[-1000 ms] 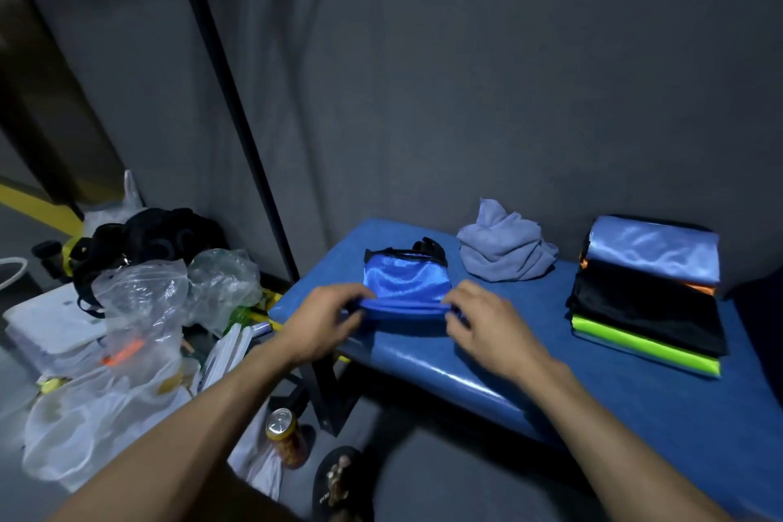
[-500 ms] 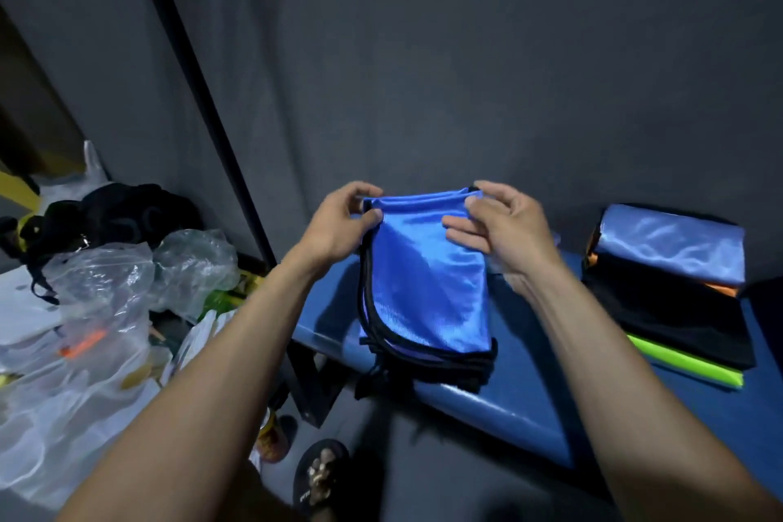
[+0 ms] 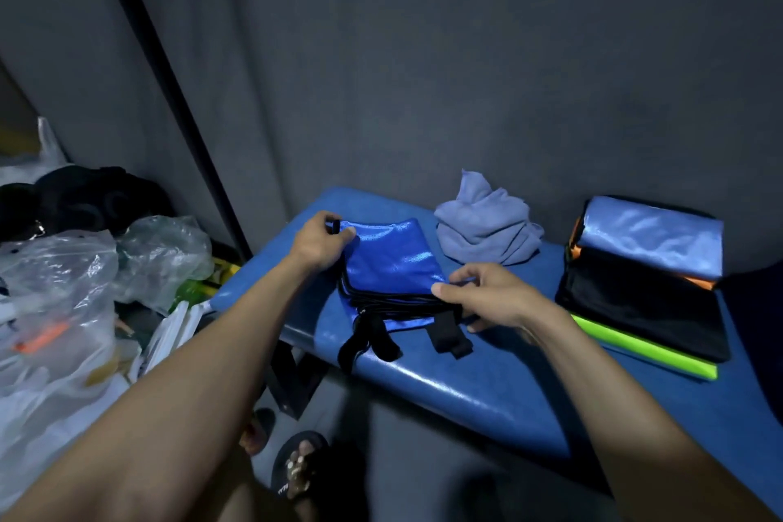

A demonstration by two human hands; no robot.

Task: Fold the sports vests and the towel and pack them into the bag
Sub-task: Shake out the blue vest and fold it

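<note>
Two bare forearms reach in from the near edge. On the floor below them a foot in a black sandal shows small white letters on the strap, too blurred to read. Left of it lie clear plastic bags heaped with litter, with a black bundle behind.

On the padded blue counter lies the folded blue vest, flat near the counter's left end, its long axis running from near to far and leaning a little left. Its stacked black-trimmed edges and loose black straps point toward the near edge.

Right hand pinches the vest's near right corner, thumb on top, fingers curled under. Left hand grips the far left corner, fingers closed narrow on the cloth and a black loop.

Behind the vest sits a crumpled grey towel, apart from it. Far right is a stack of folded vests: pale blue on top, then orange, black and lime green. A dark pole leans against the grey wall.
</note>
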